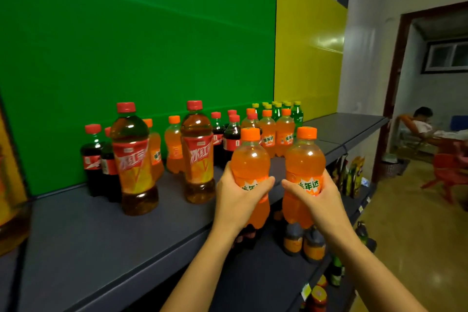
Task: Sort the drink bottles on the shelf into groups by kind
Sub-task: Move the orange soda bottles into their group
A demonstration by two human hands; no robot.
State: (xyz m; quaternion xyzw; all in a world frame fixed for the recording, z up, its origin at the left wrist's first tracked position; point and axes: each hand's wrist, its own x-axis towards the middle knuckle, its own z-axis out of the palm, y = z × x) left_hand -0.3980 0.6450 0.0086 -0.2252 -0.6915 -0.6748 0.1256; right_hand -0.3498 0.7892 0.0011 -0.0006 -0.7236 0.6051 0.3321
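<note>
My left hand [235, 197] grips a small orange soda bottle [250, 159] and my right hand [321, 197] grips another orange soda bottle [305, 157], both held upright in front of the grey shelf [101, 235]. On the shelf stand two tall iced-tea bottles [133, 159] [197, 152], dark cola bottles at the left [93, 157] and in the middle [231, 138], more orange sodas [276, 134], and green soda bottles with yellow caps [295, 113] at the far right.
A green backboard [139, 45] and a yellow panel [309, 45] rise behind the shelf. Lower shelves at the right hold other bottles [304, 243] and snack bags [352, 175]. A person [423, 121] sits in the far room near red chairs [448, 172].
</note>
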